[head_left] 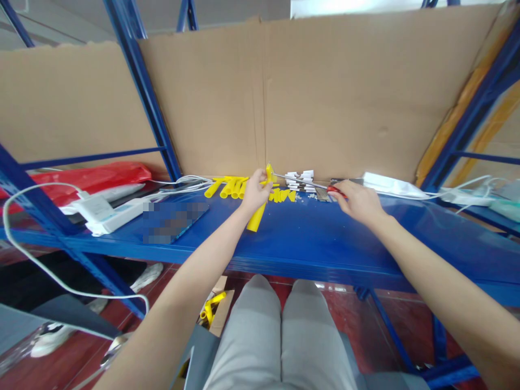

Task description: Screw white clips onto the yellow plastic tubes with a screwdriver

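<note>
My left hand (257,192) is closed around a yellow plastic tube (257,218), whose lower end slants down toward the shelf's front. A small yellow head tops the tube above my fingers. My right hand (359,203) grips the red handle of a screwdriver (300,181). Its long metal shaft points left, with the tip at or close to the tube's yellow head; contact is too small to tell. Left of my left hand lie several yellow tubes (233,188) in a row. Between my hands are smaller yellow pieces (283,195) and a stack of white and dark parts (303,180).
The blue shelf (309,233) is backed by cardboard (325,97). On the left are a white power strip (117,215), a flat dark panel and a red bag (97,179). A white packet (394,186) lies at right. Below, a cardboard box (222,314) holds yellow pieces.
</note>
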Available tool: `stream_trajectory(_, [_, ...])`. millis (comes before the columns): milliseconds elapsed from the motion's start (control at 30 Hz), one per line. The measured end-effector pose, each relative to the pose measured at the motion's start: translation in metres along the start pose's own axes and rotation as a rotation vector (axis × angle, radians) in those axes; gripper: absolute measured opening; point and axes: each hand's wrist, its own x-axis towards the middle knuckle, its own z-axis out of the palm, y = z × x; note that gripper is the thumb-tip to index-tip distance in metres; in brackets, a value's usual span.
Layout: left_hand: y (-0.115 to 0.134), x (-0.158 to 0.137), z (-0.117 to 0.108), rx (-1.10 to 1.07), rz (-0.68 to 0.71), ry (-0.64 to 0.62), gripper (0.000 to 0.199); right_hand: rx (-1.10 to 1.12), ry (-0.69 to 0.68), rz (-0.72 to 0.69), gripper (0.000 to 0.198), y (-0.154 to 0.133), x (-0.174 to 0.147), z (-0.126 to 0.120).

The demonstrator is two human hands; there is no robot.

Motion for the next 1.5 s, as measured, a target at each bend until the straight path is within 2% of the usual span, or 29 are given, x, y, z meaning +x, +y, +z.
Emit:
stream_trajectory(167, [-0.006, 0.005, 0.0, -0.02, 0.033, 0.016, 0.024, 0.015, 0.006, 0.027, 0.037, 0.005, 0.0, 0.011])
stream_trajectory(267, [-0.017, 0.011, 0.0, -0.027, 0.113, 0.003, 0.025, 0.007, 0.092, -0.013, 0.032, 0.01, -0.001, 0.017])
stream_trajectory(433, [-0.03, 0.017, 0.0, 0.007, 0.189, -0.004, 0.025, 0.027, 0.216, -0.073, 0.037, 0.011, -0.001, 0.016])
stream_trajectory(700, [-0.036, 0.019, -0.001, 0.065, 0.233, -0.012, 0.026, 0.018, 0.126, 0.015, 0.04, 0.011, 0.0, 0.02])
stream_trajectory(967, [-0.033, 0.018, -0.001, 0.077, 0.226, -0.006, 0.025, 0.024, 0.17, -0.045, 0.037, 0.01, 0.0, 0.014])
stream_trajectory(1233, [-0.039, 0.02, -0.001, 0.083, 0.284, -0.032, 0.028, 0.02, 0.049, 0.08, 0.039, 0.009, 0.0, 0.019])
stream_trajectory(1333, [-0.036, 0.018, -0.001, 0.143, 0.304, -0.033, 0.023, -0.009, 0.069, 0.028, 0.032, 0.013, -0.001, 0.018])
stream_trajectory(1500, [-0.03, 0.017, -0.005, 0.298, 0.358, -0.016, 0.017, -0.019, 0.173, -0.059, 0.034, 0.014, -0.001, 0.011])
